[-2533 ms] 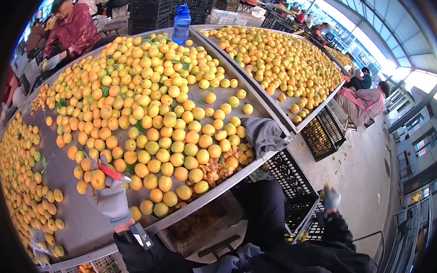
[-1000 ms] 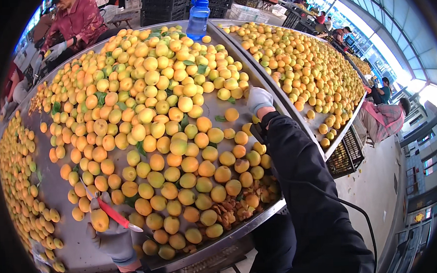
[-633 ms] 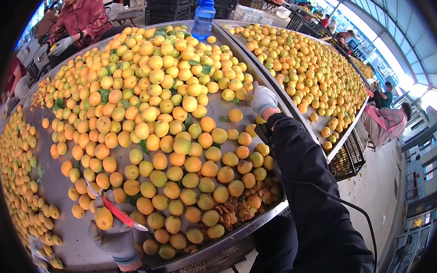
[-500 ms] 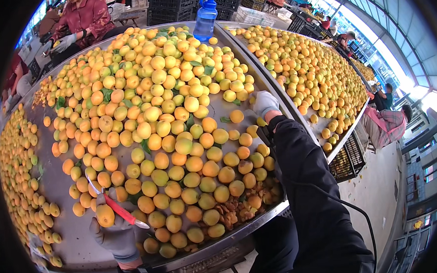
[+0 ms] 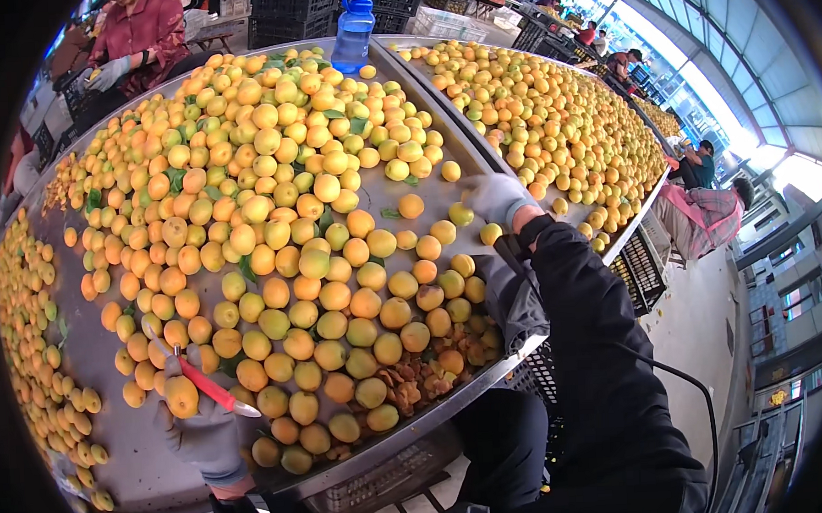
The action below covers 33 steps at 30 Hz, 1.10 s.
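Observation:
My left hand [image 5: 199,446], in a grey glove at the table's near left, is closed around a yellow-orange fruit [image 5: 181,396]. The same hand holds a red-handled knife [image 5: 212,385], its thin curved blade pointing up and away. My right hand [image 5: 500,200], in a whitish glove, reaches over the metal divider at the table's right side; motion smears its fingers. Beside it lie two loose fruits, a greenish-yellow one [image 5: 461,215] and a yellow one [image 5: 491,233]. A large heap of round yellow-orange fruit [image 5: 271,208] with some green leaves covers the metal table between my hands.
Brown shrivelled scraps [image 5: 407,385] lie by the near edge. A blue water jug [image 5: 353,32] stands at the far end. Beyond the divider is another fruit-covered table [image 5: 552,126]. A dark bundle of cloth [image 5: 509,303] and black cable [image 5: 673,373] are near my right arm. Other people sit around.
The whole view has shifted, so the table sits further left. My right hand has moved rightward across the table, away from the heap, leaving loose fruits beside it. The left hand keeps its hold.

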Each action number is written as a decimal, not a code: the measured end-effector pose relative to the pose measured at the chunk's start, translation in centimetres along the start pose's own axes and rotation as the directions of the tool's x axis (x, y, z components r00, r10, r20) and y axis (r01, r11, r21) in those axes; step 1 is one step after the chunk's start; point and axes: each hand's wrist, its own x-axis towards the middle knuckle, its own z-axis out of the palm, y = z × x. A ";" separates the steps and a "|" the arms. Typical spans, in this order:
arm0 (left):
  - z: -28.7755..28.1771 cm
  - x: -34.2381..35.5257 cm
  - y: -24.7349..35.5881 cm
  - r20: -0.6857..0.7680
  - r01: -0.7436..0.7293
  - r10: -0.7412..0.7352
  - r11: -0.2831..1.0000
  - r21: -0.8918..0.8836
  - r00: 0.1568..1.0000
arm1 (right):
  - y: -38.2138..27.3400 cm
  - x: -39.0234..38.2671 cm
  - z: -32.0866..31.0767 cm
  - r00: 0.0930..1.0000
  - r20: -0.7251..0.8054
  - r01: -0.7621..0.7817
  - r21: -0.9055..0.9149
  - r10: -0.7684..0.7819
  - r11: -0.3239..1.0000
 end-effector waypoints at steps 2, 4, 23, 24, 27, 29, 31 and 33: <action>-0.7 -0.2 -0.1 -0.069 -0.012 0.013 1.000 0.014 0.998 | -0.4 -0.3 1.1 0.996 0.046 0.082 -0.133 -0.076 0.988; -0.7 -0.3 0.1 -0.034 0.004 -0.004 1.000 0.003 0.999 | -0.6 0.1 1.8 0.989 0.109 0.122 -0.234 -0.099 0.965; 3.9 -0.7 -0.1 -0.283 -0.081 0.081 0.997 0.012 0.956 | 6.8 -16.7 -2.5 0.912 -0.405 0.205 0.581 0.061 0.787; 3.7 -0.7 -0.2 -0.269 -0.081 0.080 0.997 0.008 0.960 | 8.7 -20.7 -2.2 0.895 -0.412 0.168 0.667 0.172 0.726; 3.0 -0.5 -0.2 -0.203 -0.056 0.053 0.998 -0.007 0.978 | 13.7 -34.2 0.2 0.795 -0.175 -0.017 0.950 0.581 0.311; 1.5 -0.5 0.4 -0.103 -0.012 0.011 1.000 -0.015 0.995 | 18.0 -43.2 5.1 0.636 -0.004 -0.121 0.987 0.772 0.105; -1.0 0.3 0.8 -0.065 0.017 -0.017 1.000 -0.005 0.998 | 20.0 -52.9 9.6 0.392 0.088 -0.129 0.991 0.916 -0.040; -2.4 -0.1 0.8 -0.136 0.051 -0.053 0.998 -0.021 0.989 | 23.6 -61.8 14.4 0.358 -0.089 -0.217 0.960 0.929 0.176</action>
